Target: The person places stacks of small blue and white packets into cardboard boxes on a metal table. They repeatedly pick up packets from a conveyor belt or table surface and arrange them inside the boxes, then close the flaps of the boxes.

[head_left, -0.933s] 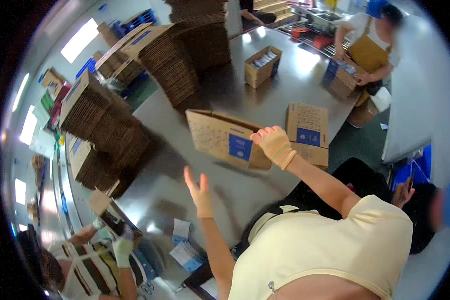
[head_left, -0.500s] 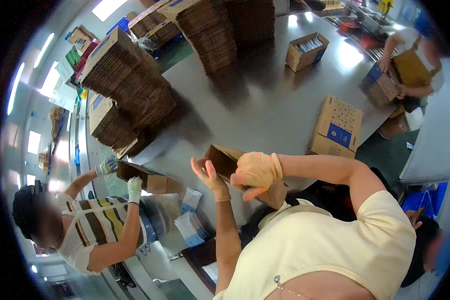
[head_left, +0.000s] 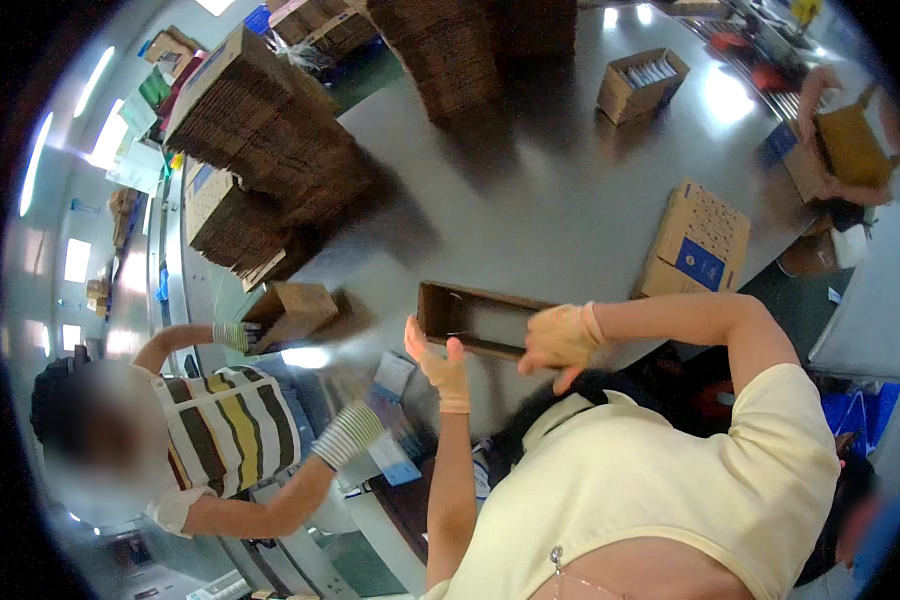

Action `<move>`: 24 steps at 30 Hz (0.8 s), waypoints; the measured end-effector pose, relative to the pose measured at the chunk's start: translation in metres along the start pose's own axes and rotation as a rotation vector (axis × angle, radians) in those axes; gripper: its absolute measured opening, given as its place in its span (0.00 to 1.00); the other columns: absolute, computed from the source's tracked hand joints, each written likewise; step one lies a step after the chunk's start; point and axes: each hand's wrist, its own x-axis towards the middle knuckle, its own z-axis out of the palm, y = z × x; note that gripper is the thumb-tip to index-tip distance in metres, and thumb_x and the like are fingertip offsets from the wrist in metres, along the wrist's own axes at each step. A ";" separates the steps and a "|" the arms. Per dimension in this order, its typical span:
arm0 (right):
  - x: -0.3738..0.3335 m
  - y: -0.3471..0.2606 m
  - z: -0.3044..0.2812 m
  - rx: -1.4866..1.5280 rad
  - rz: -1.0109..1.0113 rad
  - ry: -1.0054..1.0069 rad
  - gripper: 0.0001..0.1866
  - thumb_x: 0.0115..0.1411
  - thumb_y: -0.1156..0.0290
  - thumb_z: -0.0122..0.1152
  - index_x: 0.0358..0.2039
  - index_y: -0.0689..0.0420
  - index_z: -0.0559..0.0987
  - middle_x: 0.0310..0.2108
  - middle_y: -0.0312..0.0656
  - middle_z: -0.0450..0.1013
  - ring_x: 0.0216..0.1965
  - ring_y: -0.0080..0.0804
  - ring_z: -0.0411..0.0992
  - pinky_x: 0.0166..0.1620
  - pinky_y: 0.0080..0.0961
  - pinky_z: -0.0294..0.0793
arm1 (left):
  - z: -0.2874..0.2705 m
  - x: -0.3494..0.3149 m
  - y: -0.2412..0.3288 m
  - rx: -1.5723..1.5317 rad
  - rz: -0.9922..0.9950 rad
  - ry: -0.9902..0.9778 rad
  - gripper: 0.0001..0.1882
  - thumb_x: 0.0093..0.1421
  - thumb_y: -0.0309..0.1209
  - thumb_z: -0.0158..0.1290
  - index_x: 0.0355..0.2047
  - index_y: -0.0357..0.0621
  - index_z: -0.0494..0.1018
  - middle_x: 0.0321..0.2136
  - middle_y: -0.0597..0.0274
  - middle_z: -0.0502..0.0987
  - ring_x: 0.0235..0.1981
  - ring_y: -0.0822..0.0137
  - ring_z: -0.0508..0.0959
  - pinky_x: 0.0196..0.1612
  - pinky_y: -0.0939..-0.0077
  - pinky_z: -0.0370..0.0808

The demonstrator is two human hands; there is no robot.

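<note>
An open cardboard box (head_left: pixel 434 313), long and narrow, rests on the metal table in front of me. Grey shows through its inside, though whether that is its bottom or the tabletop I cannot tell. My left hand (head_left: pixel 440 370), in a thin pale glove, has its fingers stretched out and thumb apart at the box's near left corner. At the box's right end, my gloved right hand (head_left: pixel 562 345) has its fingers curled over the edge, gripping it.
Tall stacks of flat cardboard (head_left: pixel 260 130) stand at the far left. A box of white packets (head_left: pixel 642 85) and a closed carton (head_left: pixel 698 240) are on the table (head_left: pixel 530 220). A co-worker at left handles a box (head_left: pixel 295 312) beside white packets (head_left: pixel 395 375); another holds a carton (head_left: pixel 805 165) at right.
The box in front of me has turned from tilted to standing with its opening upward. My right hand has shifted right along it. The left co-worker's box has moved away, one hand reaching toward the packets.
</note>
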 end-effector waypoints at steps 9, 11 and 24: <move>-0.012 0.040 0.047 0.173 -0.194 0.713 0.33 0.51 0.60 0.55 0.58 0.57 0.65 0.51 0.50 0.61 0.57 0.45 0.59 0.59 0.42 0.58 | 0.011 0.064 0.054 0.811 0.466 -0.720 0.14 0.53 0.34 0.48 0.14 0.42 0.74 0.24 0.57 0.79 0.34 0.58 0.77 0.40 0.61 0.69; -0.001 0.040 0.051 0.307 -0.112 0.846 0.33 0.50 0.66 0.58 0.58 0.57 0.64 0.50 0.49 0.62 0.56 0.45 0.60 0.60 0.40 0.59 | 0.028 0.066 0.035 0.880 0.448 -0.706 0.18 0.55 0.36 0.46 0.12 0.43 0.75 0.20 0.57 0.78 0.30 0.58 0.78 0.34 0.61 0.70; -0.025 0.008 0.066 -0.265 0.357 1.038 0.24 0.51 0.68 0.62 0.50 0.50 0.72 0.54 0.35 0.65 0.59 0.36 0.60 0.59 0.37 0.62 | 0.011 0.024 -0.005 0.529 0.513 -0.591 0.24 0.46 0.32 0.61 0.45 0.44 0.70 0.38 0.59 0.74 0.40 0.55 0.74 0.47 0.57 0.72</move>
